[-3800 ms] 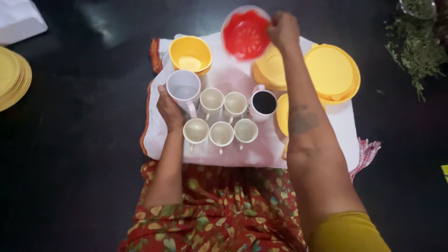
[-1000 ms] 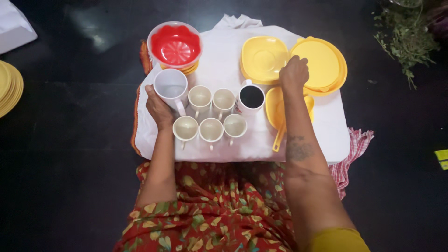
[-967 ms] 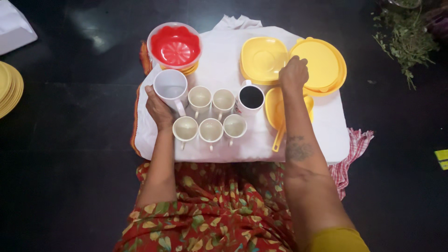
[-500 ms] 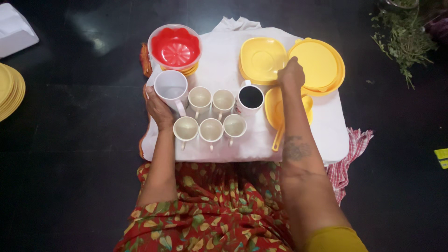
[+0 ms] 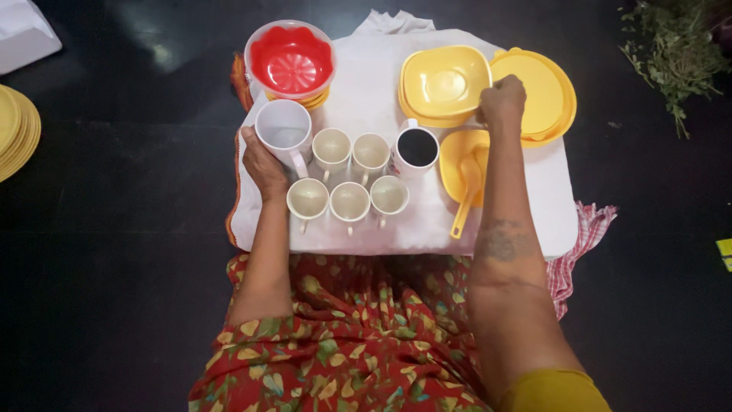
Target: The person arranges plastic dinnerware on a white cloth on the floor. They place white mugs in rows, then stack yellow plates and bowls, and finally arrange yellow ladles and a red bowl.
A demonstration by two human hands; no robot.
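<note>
Right hand (image 5: 502, 103) has tilted yellow bowl (image 5: 446, 80).

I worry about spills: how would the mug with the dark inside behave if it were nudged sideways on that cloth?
The dark-filled mug looks wide and squat, so it would probably slide or drag rather than tip. The white cloth beneath it is soft, so it may bunch and catch the base. The small cups stand close beside it, so a leftward push would likely knock them.
</note>
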